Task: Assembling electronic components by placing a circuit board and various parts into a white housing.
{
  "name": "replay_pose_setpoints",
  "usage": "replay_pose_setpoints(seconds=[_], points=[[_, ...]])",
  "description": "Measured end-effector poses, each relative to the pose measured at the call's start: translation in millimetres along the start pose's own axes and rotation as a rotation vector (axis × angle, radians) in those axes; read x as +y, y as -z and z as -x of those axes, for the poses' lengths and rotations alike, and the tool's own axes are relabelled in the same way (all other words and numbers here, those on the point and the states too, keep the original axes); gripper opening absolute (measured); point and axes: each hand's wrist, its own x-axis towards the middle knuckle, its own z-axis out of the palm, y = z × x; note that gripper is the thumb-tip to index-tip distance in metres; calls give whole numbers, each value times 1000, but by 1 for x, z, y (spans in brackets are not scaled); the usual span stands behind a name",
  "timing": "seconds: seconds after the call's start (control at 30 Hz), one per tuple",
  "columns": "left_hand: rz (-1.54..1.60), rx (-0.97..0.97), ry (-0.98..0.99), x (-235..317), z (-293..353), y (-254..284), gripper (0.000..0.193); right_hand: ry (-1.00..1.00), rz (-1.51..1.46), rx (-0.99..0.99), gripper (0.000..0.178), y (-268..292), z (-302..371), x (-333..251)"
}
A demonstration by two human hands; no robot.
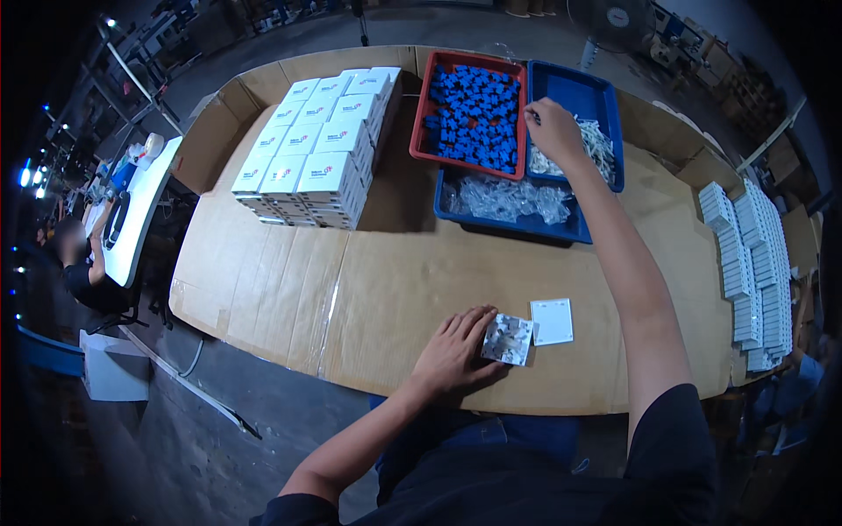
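Note:
My left hand [456,349] lies flat on the cardboard-covered table [386,289], fingers spread, touching a small square white part [508,339] with its back side up. A flat white square plate [552,321] lies just right of that part. My right hand [554,129] reaches far forward into a blue tray [605,98] of small white pieces [599,145], its fingers pinched among them; whether it holds a piece I cannot tell.
A red tray [436,101] holds many blue plastic parts [476,116]. A lower blue tray [526,223] holds clear plastic bags [504,197]. Stacked white boxes [316,149] stand at back left, rows of small white boxes [754,263] at the right. A person sits at far left.

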Motion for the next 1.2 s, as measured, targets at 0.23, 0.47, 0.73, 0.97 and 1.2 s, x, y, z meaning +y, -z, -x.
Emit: replay_pose_setpoints(seconds=[0.23, 0.47, 0.73, 0.97, 1.2], points=[[-4, -42, 35, -5, -2, -4, 93, 112, 225, 21, 22, -64, -93, 49], [19, -102, 84, -2, -5, 4, 91, 107, 320, -60, 24, -90, -128, 66], [26, -100, 78, -8, -7, 2, 87, 137, 356, -116, 23, -97, -142, 57], [26, -104, 79, -6, -10, 4, 87, 159, 320, -148, 25, -102, -151, 69], [27, -79, 74, -6, -6, 2, 89, 171, 44, 144, 42, -65, -131, 59]])
